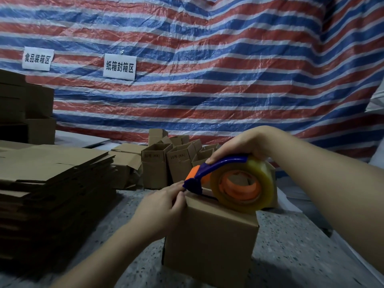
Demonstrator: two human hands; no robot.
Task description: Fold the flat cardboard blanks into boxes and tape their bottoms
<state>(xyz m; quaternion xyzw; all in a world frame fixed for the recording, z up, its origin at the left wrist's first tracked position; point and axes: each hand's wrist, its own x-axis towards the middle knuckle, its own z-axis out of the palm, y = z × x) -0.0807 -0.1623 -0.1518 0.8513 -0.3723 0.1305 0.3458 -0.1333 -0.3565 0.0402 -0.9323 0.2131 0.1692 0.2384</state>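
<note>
The cardboard box (209, 235) stands on the floor (291, 246), bottom side up. On top of the box, the right hand (239, 146) grips the tape dispenser (228, 181), its cutter end pointing at the box's left edge. There the left hand (164, 202) seems to pinch the tape end down.

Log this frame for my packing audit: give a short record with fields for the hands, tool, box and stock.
left hand: pinches tape end at box edge
right hand: grips dispenser from above
dispenser: blue and orange, clear roll, resting on box top
box: folded, on floor, being taped
blanks: flat stack at left
folded boxes: cluster behind, open tops
</note>
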